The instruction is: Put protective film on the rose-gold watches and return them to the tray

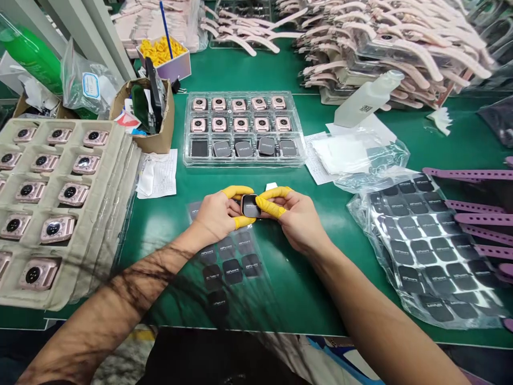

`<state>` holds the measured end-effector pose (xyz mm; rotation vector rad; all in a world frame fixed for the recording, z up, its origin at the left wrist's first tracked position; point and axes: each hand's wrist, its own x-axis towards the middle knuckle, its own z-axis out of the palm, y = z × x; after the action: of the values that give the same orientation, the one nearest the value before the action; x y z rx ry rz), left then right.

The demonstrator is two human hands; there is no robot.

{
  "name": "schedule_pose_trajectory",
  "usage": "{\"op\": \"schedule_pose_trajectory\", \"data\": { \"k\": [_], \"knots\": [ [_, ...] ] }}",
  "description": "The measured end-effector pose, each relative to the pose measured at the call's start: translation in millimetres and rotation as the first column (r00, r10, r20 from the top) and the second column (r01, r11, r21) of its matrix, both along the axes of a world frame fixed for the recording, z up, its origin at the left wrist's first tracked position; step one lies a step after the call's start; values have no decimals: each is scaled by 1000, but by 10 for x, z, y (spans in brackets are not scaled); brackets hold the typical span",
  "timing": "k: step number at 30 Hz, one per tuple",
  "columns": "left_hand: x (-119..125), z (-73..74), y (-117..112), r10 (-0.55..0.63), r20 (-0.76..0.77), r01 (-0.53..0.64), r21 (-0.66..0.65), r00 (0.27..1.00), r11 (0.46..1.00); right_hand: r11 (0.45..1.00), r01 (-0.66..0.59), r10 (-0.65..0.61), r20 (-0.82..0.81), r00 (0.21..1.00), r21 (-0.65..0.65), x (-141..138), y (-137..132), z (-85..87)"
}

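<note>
A smartwatch body [250, 206] without a strap is held up over the table, its dark face with pale lettering turned toward me. My left hand [213, 215], in yellow finger cots, is closed round its left side. On the right edge of the face, the yellow-covered fingertips of my right hand [297, 218] are pinched together; whether they grip a film there or the watch itself is hard to see. Below my hands lies a clear sheet of black screen films [232, 271] printed with the same lettering. A small white piece [271, 186] shows just behind my right fingers.
Ahead stands a clear plastic tray [244, 163] of watch bodies. Stacked beige trays [86, 235] with more watches fill the left. Bagged film sheets [433, 243], a white bottle [367, 100] and purple straps [481, 218] are at right. Pink-strapped watches [385, 48] pile up behind.
</note>
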<state>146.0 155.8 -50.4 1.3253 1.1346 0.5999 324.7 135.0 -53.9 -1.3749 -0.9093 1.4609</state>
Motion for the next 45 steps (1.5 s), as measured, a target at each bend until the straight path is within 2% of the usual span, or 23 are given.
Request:
{"op": "schedule_pose_trajectory", "data": {
  "k": [13, 20, 24, 27, 29, 31, 33, 35, 36, 38, 39, 41, 43, 45],
  "knots": [
    [8, -10, -4, 6, -38, -6, -2, 999, 1000, 999, 29, -30, 36, 999, 14, -7, 10, -20],
    [14, 11, -12, 2, -77, 1, 48, 997, 999, 1000, 9, -10, 64, 998, 16, -33, -10, -44],
    [15, 23, -16, -6, -115, 12, 46, 993, 999, 992, 94, -104, 128, 986, 80, -30, -10, -108],
    [33, 20, -37, 29, -20, -30, -35, 999, 999, 986, 112, -136, 211, 968, 125, -19, -9, -133],
    [30, 28, -41, 105, 134, -90, -114, 985, 989, 980, 29, -94, 334, 938, 195, -28, -20, -133],
    [-19, 63, -2, 225, 296, -188, -149, 928, 971, 930, -192, 5, 512, 859, 313, -53, -38, -126],
    [-133, 131, 112, 291, 368, -278, -89, 883, 956, 788, -484, 88, 709, 700, 380, -86, -55, -120],
    [-294, 227, 312, 289, 265, -324, 100, 920, 941, 642, -682, 112, 838, 534, 349, -110, -64, -125],
    [-377, 277, 441, 290, 152, -319, 228, 945, 920, 601, -726, 107, 867, 487, 334, -115, -65, -132],
    [-513, 365, 731, 335, -129, -246, 448, 933, 859, 567, -755, 101, 882, 461, 329, -109, -60, -151],
    [-558, 398, 875, 338, -250, -185, 483, 908, 856, 562, -758, 102, 881, 461, 332, -101, -57, -161],
    [-603, 442, 1119, 296, -405, -88, 459, 865, 884, 558, -757, 98, 878, 468, 340, -81, -52, -179],
    [-606, 465, 1264, 248, -462, -38, 418, 852, 908, 559, -754, 93, 877, 472, 346, -66, -51, -186],
    [-588, 475, 1302, 246, -478, -30, 416, 843, 909, 554, -756, 95, 875, 475, 350, -61, -53, -184]
  ]
}}
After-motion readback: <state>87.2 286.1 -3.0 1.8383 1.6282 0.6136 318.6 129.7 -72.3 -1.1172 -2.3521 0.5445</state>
